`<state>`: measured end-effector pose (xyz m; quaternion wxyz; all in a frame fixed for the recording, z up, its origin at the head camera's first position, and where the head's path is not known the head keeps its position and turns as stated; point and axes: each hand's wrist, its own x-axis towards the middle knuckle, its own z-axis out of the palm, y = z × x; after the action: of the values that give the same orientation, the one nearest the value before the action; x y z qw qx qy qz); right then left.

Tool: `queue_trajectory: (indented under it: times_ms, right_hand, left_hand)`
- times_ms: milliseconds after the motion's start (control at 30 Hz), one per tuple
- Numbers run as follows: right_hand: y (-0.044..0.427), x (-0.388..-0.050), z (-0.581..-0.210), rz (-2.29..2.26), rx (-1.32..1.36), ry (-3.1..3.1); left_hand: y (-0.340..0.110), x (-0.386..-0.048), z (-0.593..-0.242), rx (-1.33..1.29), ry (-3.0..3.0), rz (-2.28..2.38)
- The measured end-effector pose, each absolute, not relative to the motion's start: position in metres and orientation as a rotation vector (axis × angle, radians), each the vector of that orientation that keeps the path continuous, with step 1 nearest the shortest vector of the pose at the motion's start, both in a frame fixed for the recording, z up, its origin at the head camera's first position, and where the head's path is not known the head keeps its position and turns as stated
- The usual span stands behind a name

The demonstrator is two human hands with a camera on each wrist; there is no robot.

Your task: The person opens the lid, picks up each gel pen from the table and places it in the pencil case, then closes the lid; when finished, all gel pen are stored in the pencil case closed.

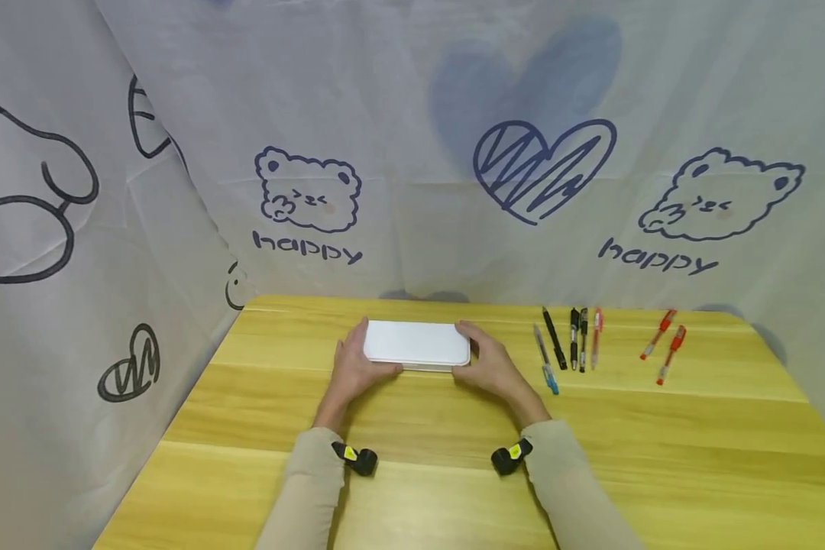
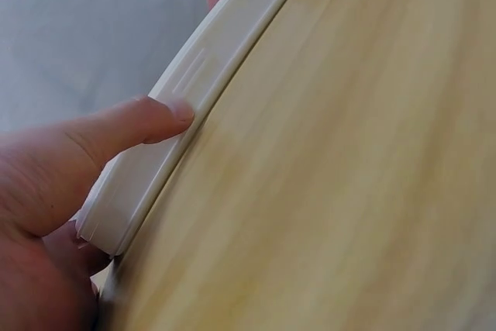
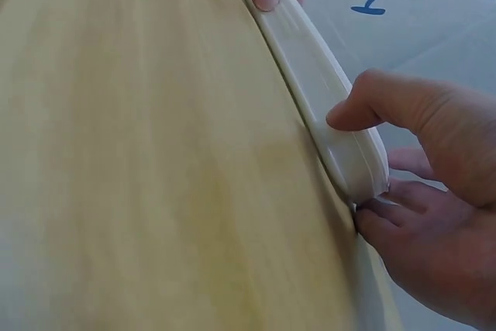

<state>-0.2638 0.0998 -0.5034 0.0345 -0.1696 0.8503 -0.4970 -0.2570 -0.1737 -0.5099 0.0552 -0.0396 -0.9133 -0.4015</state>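
Observation:
A flat white plastic case (image 1: 417, 342) with rounded corners lies near the far side of the table, its long side facing me. My left hand (image 1: 359, 365) grips its left end, the thumb pressed on the near side wall and the other fingers around the end. At the opposite end, my right hand (image 1: 484, 363) holds the case the same way. In the left wrist view the thumb (image 2: 167, 118) lies against the side wall of the case (image 2: 209, 60). The right wrist view shows the lower edge of the case (image 3: 310, 75) at the tabletop. What is inside is hidden.
Right of the case lie a blue-tipped pen (image 1: 545, 359), several black pens (image 1: 554, 338) and a red pen (image 1: 597, 338). Two more red pens (image 1: 671, 354) lie farther right. A printed white cloth (image 1: 412, 153) hangs behind the wooden table (image 1: 426, 489) and along its left side.

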Motion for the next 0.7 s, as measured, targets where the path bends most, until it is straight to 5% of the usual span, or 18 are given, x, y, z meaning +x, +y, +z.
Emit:
queue_trajectory:
  times_ms: [700]
  right_hand:
    - [0.1011, -0.2678, -0.5029, -1.794, -0.408, 2.420]
  left_hand:
    - [-0.1734, -0.2560, -0.5102, -0.053, -2.740, -1.265]
